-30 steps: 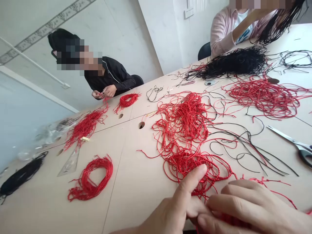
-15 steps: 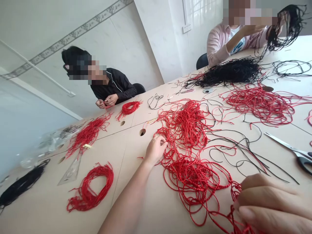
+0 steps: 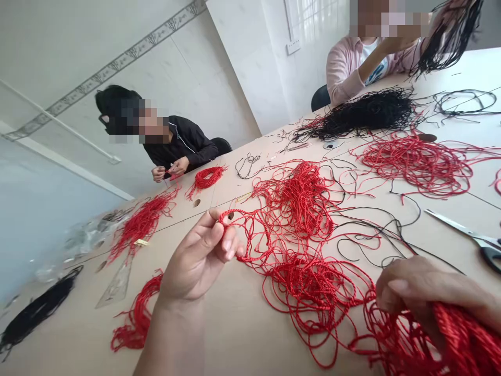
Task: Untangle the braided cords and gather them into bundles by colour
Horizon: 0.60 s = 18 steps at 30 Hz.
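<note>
A large tangle of thin red braided cord (image 3: 309,277) lies on the pale wooden table (image 3: 219,308) in front of me. My left hand (image 3: 198,256) is raised at its left side, pinching a red strand (image 3: 238,224) between thumb and fingertips. At the lower right, my right hand (image 3: 415,290) is closed around a thick bundle of red cords (image 3: 465,339). The bundle runs off the frame's edge, so its far end is hidden.
Scissors (image 3: 475,243) lie at the right. Beyond are a red cord heap (image 3: 415,164) and a black cord heap (image 3: 370,114). A red coil (image 3: 135,329) lies partly behind my left arm. Two co-workers sit across: a dark-jacketed person (image 3: 180,146) and a pink-cardigan person (image 3: 344,68).
My left hand has risen from the tangle's left edge with a red strand pinched in its fingers. My right hand now grips a thick red bundle at the lower right.
</note>
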Available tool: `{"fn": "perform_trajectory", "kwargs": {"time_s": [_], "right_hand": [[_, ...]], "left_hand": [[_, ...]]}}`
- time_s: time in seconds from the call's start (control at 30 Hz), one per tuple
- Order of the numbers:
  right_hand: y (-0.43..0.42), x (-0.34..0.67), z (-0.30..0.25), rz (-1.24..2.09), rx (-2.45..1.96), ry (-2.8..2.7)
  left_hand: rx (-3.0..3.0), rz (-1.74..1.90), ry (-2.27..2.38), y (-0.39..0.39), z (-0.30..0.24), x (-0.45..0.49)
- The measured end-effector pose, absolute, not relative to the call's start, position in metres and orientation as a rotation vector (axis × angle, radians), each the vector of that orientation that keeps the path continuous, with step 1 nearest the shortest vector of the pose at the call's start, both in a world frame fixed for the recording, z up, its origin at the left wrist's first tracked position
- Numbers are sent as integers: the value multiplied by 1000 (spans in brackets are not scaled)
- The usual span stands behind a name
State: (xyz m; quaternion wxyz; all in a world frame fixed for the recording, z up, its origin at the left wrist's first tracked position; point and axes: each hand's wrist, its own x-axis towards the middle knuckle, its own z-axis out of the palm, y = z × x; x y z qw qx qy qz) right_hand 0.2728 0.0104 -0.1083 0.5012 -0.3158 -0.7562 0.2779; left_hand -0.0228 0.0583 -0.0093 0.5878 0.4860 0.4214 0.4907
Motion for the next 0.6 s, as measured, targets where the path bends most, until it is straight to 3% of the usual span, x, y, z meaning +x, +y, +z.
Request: {"fn": "perform_trajectory", "kwargs": {"time_s": [0.3, 0.5, 0.6], "right_hand": [[22, 253, -118, 1016, -734, -1493], [10, 246, -99, 941, -718, -1656], [6, 247, -95, 1126, -635, -1698]], "left_hand": [[1374, 966, 606, 28, 18, 8], [1382, 891, 488, 24, 16, 19], [1389, 913, 561, 27, 15, 27]]}}
